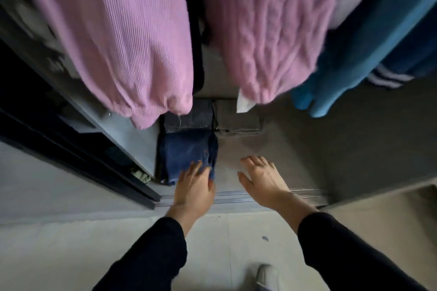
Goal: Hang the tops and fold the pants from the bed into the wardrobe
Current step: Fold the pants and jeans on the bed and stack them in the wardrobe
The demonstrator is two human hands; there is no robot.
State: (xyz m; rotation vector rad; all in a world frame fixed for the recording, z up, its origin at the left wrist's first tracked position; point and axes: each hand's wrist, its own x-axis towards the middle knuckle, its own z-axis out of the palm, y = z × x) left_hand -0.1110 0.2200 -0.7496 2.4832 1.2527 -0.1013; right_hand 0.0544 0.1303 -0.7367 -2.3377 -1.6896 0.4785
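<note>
Folded dark blue jeans (pixel 186 153) lie on the wardrobe floor (pixel 295 149) at its left front corner. Behind them sits a folded grey pair (pixel 189 116), and a folded olive-grey pair (pixel 236 118) lies to the right of that. My left hand (pixel 195 183) rests with straight fingers on the near right edge of the blue jeans. My right hand (pixel 262 179) hovers open over the bare floor beside them, holding nothing. Above hang a ribbed pink top (pixel 113 38), a cable-knit pink sweater (pixel 267 30) and a blue top (pixel 369 49).
A dark sliding door (pixel 78 146) and the wardrobe's side panel (pixel 132 134) stand on the left. A metal door track (pixel 236 194) runs along the front edge. My shoe (pixel 266 276) stands on the pale room floor below.
</note>
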